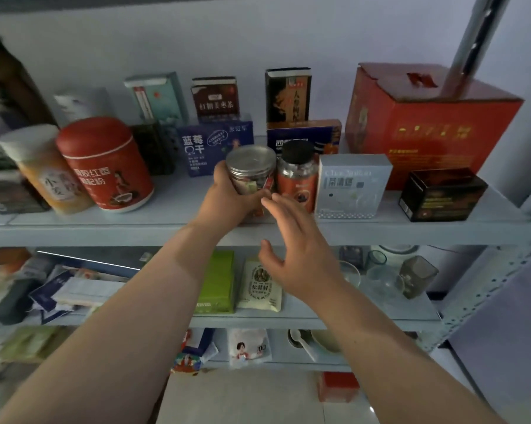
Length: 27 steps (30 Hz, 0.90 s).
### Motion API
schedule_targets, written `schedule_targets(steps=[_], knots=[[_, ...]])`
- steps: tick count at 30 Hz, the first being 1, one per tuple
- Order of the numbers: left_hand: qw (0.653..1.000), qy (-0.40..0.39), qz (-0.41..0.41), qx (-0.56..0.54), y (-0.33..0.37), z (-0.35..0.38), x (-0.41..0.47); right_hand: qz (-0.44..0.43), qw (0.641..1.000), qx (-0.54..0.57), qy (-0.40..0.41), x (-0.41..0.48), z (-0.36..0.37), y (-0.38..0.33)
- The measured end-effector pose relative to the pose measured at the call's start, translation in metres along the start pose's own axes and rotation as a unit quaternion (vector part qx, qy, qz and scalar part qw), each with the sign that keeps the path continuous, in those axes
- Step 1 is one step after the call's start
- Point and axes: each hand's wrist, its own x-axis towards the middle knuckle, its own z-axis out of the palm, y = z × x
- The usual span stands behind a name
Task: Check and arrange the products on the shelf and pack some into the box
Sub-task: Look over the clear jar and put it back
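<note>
A clear jar with a silver metal lid (250, 166) stands near the front edge of the upper shelf (380, 231). My left hand (227, 200) grips it from the left side, fingers curled round its body. My right hand (291, 240) hovers just in front of the jar with fingers spread and straight, its fingertips close to the jar's lower right. Right beside the jar stands an orange bottle with a black cap (298, 175). No packing box can be made out for certain.
The upper shelf holds a red canister (105, 163), an orange jar with a white lid (44, 169), a blue box (215, 145), a pale box (353, 185), a dark box (441, 194) and a big red carton (426, 123). Lower shelves carry packets, a green box (217, 283) and glassware (380, 276).
</note>
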Motion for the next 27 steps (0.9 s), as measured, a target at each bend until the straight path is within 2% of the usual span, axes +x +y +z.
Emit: schedule_targets(steps=[4,6,9,14,15,19,23,27], knots=[[1.0,0.004,-0.003,-0.03,-0.005,-0.008,0.004,-0.006,0.998,0.05,0.035,0.015,0.017,-0.005],[0.995,0.027,-0.01,-0.092,-0.016,-0.021,0.006,0.003,0.995,0.089,0.053,0.024,0.026,-0.013],[0.966,0.045,-0.011,-0.253,-0.03,-0.045,0.011,0.079,0.985,0.151,0.003,0.052,0.039,-0.025],[0.949,0.007,-0.021,-0.313,-0.051,-0.071,0.027,0.182,0.947,0.256,-0.071,0.12,0.062,-0.032],[0.938,-0.006,-0.036,-0.344,-0.056,-0.072,0.03,0.195,0.939,0.271,-0.082,0.127,0.067,-0.027],[0.845,-0.06,-0.134,-0.514,-0.062,-0.08,0.041,0.24,0.902,0.34,-0.116,0.132,0.08,-0.005],[0.833,-0.129,-0.112,-0.527,-0.074,-0.078,0.053,0.249,0.877,0.399,-0.1,0.134,0.085,0.003],[0.837,-0.131,-0.09,-0.524,-0.083,-0.074,0.061,0.282,0.839,0.463,-0.044,0.142,0.095,0.011]])
